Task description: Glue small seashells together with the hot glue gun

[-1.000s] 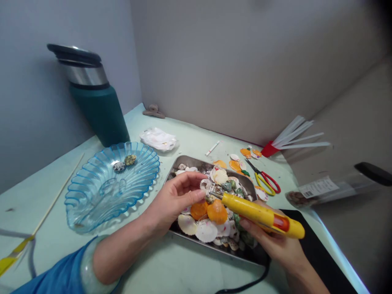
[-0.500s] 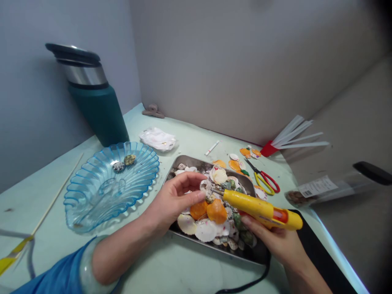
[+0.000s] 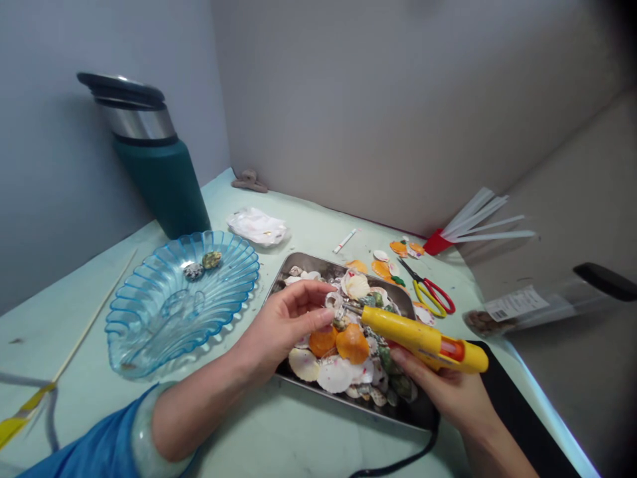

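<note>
Broadly, we work across a pale green table [image 3: 239,425], where most things ring the middle. At nine o'clock of our work sits the clear blue dish [image 3: 117,325], well apart from both hands, which leaves our left forearm room to come in from seven o'clock. Under our hands lies the metal tray [image 3: 323,265], probably placed so that its heap of shells [image 3: 303,365] is within easy reach. Over the tray's right part, the yellow glue gun [image 3: 423,338] points between nine and ten o'clock; our right hand [image 3: 455,395] wraps its handle from below, fingers curled and partly hidden, presumably to steady the nozzle. Our left hand [image 3: 283,318] meets it from the other side, thumb and fingertips pinching a small pale piece [image 3: 332,301] right at the nozzle. Whether metal and piece touch, we cannot tell. Between two and three o'clock, beyond the tray's rim, rest the scissors [image 3: 419,283], handles turned towards us. Smallest, two patterned shells [image 3: 212,260] lie in the dish.
</note>
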`<state>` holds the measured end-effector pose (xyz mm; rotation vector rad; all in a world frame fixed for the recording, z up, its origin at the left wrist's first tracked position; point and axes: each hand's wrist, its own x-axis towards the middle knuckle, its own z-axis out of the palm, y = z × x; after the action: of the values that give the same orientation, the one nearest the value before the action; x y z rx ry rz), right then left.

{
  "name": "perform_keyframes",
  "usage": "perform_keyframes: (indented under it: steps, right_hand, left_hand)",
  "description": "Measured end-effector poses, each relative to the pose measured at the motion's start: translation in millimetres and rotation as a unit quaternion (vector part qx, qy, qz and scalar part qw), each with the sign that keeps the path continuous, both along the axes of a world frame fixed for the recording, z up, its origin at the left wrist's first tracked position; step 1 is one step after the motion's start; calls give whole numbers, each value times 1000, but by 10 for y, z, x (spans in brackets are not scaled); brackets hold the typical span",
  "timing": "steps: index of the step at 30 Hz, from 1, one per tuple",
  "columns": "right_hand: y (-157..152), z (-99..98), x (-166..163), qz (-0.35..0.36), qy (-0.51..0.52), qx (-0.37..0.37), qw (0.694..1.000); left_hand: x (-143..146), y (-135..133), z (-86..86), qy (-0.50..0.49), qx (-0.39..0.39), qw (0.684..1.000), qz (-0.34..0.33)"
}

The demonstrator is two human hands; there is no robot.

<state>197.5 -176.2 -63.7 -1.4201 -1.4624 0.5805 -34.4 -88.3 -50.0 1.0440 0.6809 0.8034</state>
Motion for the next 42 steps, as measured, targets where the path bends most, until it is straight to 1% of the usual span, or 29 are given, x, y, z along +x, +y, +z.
perform_keyframes:
  steps: [6,12,16,19,24,27,31,34,42]
  right_hand:
    - [10,4,2,-3,-24,19,1000]
    - [11,8,2,18,-45,45,998]
    - [3,-6,10,13,-50,45,998]
    - [3,-38,25,-5,-50,61,997]
    - [0,-89,65,-26,-86,84,992]
    - [-5,-79,73,-19,-108,83,991]
    - [5,-30,55,17,-124,71,990]
    - [18,-5,44,50,-125,52,989]
    - [-21,-7,64,75,-128,10,989]
  left_hand:
    - [5,0,6,1,12,1000,3]
    - [22,-5,39,15,19,999,27]
    - [14,-5,49,7,16,1000,14]
    - [3,-7,48,2,13,1000,4]
    - [8,-11,45,-2,3,1000,-10]
    - [12,-12,55,4,-5,1000,-14]
    - [6,-15,68,12,-8,1000,-24]
    - [2,-13,66,15,-9,1000,-19]
    - [0,-11,58,20,-13,1000,-20]
